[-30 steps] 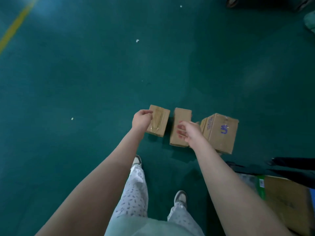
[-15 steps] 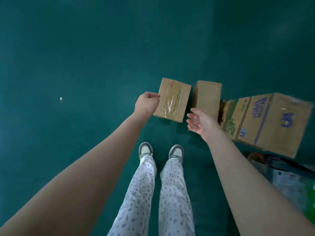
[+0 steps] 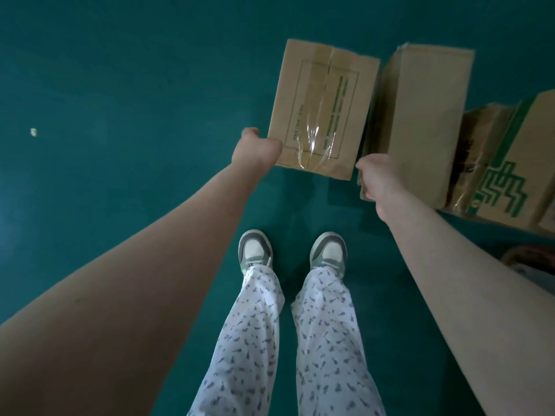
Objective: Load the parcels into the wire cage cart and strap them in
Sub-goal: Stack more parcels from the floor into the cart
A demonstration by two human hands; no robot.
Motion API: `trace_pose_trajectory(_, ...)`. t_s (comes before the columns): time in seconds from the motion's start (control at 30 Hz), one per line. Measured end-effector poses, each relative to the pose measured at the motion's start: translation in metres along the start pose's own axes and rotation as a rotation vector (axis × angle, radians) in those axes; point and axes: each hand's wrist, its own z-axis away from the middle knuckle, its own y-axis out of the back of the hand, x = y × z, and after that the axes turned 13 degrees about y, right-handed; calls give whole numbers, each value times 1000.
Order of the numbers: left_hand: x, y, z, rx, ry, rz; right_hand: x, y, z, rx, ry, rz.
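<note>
On the floor (image 3: 120,85), pickup underway: left hand (image 3: 255,151) fingers (image 3: 250,133) grip taped parcel (image 3: 324,106); right hand (image 3: 380,181) hold unclear; a two-handed lift likely follows.

On my feed: loose white trousers (image 3: 249,340), small grey-blue sprig print all over. At trouser hems, left sneaker (image 3: 254,250) and right sneaker (image 3: 329,250): white toes, grey-green overlays, pale laces. Either side of trousers, left forearm (image 3: 168,250) and right forearm (image 3: 444,265) bare, unsleeved down to left hand (image 3: 255,151), right hand (image 3: 380,178).
</note>
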Motion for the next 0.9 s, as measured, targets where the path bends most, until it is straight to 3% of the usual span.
trace_pose_trajectory(0.23,2,-25,-12,-56,112,-9,18,-22,-4,-119,-26,-168)
trace_pose_trajectory(0.43,17,-17,18,17,31,68,-18,-7,15,-27,-17,-461)
trace_pose_trajectory(0.63,64,11,75,33,-93,89,-71,30,39,-2,-25,-548)
trace_pose_trajectory(0.9,135,55,202,81,-268,148,-172,106,111,9,95,-645)
